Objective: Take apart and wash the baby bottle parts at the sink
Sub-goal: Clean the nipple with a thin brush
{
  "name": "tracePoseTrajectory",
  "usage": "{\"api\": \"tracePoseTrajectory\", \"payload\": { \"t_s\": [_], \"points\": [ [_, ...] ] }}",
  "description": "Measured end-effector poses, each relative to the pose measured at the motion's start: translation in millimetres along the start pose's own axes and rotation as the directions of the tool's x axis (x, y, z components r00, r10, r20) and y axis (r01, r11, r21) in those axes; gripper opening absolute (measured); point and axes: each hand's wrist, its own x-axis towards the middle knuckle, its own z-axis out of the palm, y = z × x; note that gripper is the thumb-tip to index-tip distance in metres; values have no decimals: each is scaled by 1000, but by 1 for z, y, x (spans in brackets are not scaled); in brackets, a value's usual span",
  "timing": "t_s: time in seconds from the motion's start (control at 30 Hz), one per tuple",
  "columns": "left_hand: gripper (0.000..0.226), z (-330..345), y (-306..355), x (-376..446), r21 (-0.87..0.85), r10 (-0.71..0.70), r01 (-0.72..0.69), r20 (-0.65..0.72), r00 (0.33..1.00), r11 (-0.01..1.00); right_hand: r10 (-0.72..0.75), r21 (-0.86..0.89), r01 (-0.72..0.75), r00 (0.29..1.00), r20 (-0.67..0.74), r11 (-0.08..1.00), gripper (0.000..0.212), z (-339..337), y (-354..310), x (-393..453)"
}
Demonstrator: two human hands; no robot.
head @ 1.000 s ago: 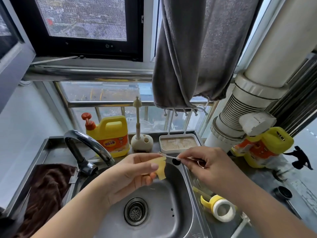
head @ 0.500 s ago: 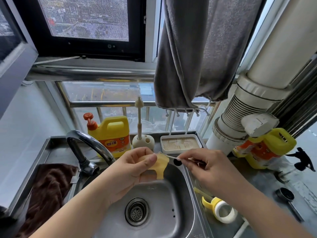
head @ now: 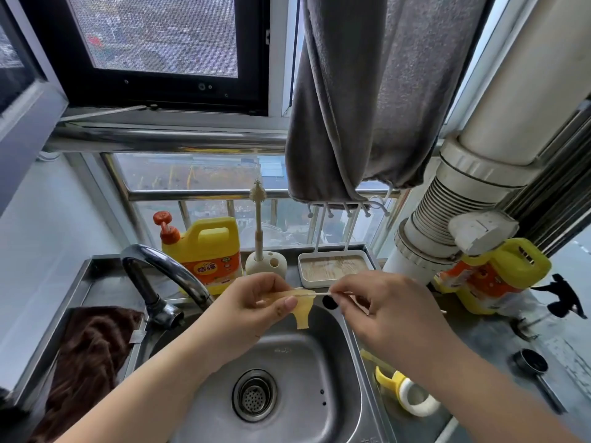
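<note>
Over the round stainless steel sink [head: 335, 372] both hands meet. The left hand [head: 252, 311] pinches a soft, translucent yellow silicone bottle nipple [head: 302, 310] between thumb and fingers, its narrow end hanging down above the basin. The right hand [head: 380, 311] has fingers curled tight on a thin, pale straw-cleaning brush [head: 315, 294], and the tip lies across the nipple's upper part; whether it goes inside I cannot tell. To the right of the basin, on the steel counter, lies a yellow and white bottle collar with handles [head: 407, 396]. At the back stand a yellow detergent jug with an orange pump [head: 204, 251], a cream bottle brush in its stand [head: 263, 251] and a white tray with hooks [head: 334, 266]. The curved chrome tap [head: 160, 273] arches left of the hands, with a brown cloth [head: 89, 356] beside it. A grey towel [head: 367, 91] hangs overhead.
</note>
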Motion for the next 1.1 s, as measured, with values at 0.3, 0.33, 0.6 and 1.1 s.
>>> {"api": "tracePoseTrajectory", "payload": {
  "t_s": [0.3, 0.33, 0.6, 1.1],
  "points": [
    [24, -5, -5, 0, 98, 93, -95, 20, 995, 991, 200, 64, -211, 969, 145, 975, 10, 3, 5, 6],
    [24, -6, -5, -1, 91, 93, -95, 24, 995, 991, 216, 56, -227, 963, 162, 972, 10, 2, 9, 7],
    [14, -7, -8, 4, 178, 130, -136, 45, 991, 975, 134, 81, -154, 968, 214, 985, 12, 7, -6, 15],
    [28, -14, -11, 8, 136, 142, -132, -73, 987, 982, 162, 167, -197, 966, 202, 966, 7, 7, -3, 21]
  ]
}}
